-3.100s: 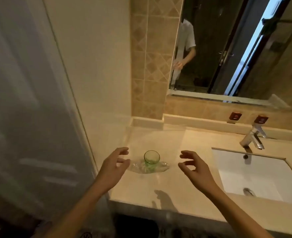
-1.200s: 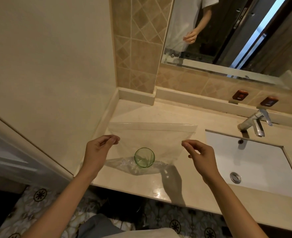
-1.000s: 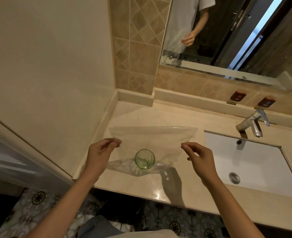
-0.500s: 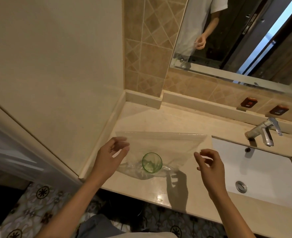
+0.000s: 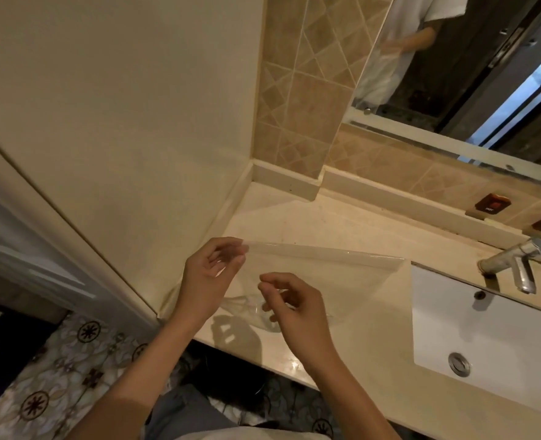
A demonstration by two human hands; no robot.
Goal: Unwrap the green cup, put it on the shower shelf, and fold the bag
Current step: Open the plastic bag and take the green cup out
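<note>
A clear plastic bag (image 5: pixel 342 281) stands loosely on the beige counter (image 5: pixel 358 338), its top edge stretched level from left to right. My left hand (image 5: pixel 208 281) pinches the bag's upper left corner; its fingertips show through the film. My right hand (image 5: pixel 297 312) hovers over the bag's lower middle with thumb and forefinger pinched at the near layer of the film. The green cup is hidden behind my right hand. The bag's right corner stands up unheld.
A white sink basin (image 5: pixel 485 331) is set into the counter at right, with a chrome tap (image 5: pixel 517 265) behind it. A mirror (image 5: pixel 469 68) hangs above. A wall (image 5: pixel 119 122) closes the left side. Patterned floor tiles (image 5: pixel 56 376) lie below.
My right hand has moved left from the bag's right corner to its middle, covering the cup. My left hand has closed on the upper left corner. The view has shifted left.
</note>
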